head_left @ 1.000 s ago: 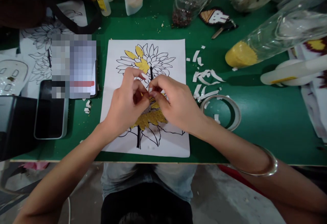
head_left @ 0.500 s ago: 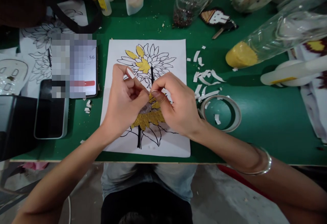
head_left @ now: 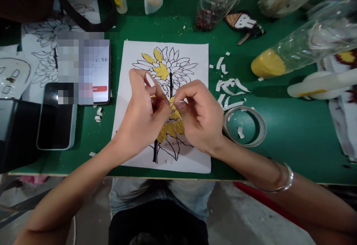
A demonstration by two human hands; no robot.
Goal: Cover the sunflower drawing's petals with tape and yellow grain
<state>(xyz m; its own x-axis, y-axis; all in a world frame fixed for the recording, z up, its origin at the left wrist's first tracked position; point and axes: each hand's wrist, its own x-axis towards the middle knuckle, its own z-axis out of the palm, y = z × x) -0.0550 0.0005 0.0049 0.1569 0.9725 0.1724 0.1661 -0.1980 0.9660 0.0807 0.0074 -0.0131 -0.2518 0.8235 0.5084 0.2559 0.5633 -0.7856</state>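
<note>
A white sheet with a black-line flower drawing [head_left: 192, 163] lies before me on the table, partly filled with yellow grains. Over its middle, my left hand [head_left: 142, 114] is closed in a pinch, and a white sliver [head_left: 150, 80] shows by its raised index finger; I cannot tell what it is. Facing it, my right hand [head_left: 202, 116] is closed with thumb and index finger pressed together. Only a small gap parts the two sets of fingertips. Anything between them is too small to make out. Both hands cover part of the lower flower.
White paper scraps [head_left: 231, 85] and a tape roll [head_left: 263, 126] lie right of the sheet. Farther right are a bottle with yellow grains [head_left: 269, 63] and a white glue bottle [head_left: 309, 86]. Keys [head_left: 245, 36] sit behind. Two phones [head_left: 57, 126] [head_left: 102, 81] are at left.
My fingertips have drawn slightly apart; before, they met over the lower flower. The whole view has shifted a little, so things appear farther right.
</note>
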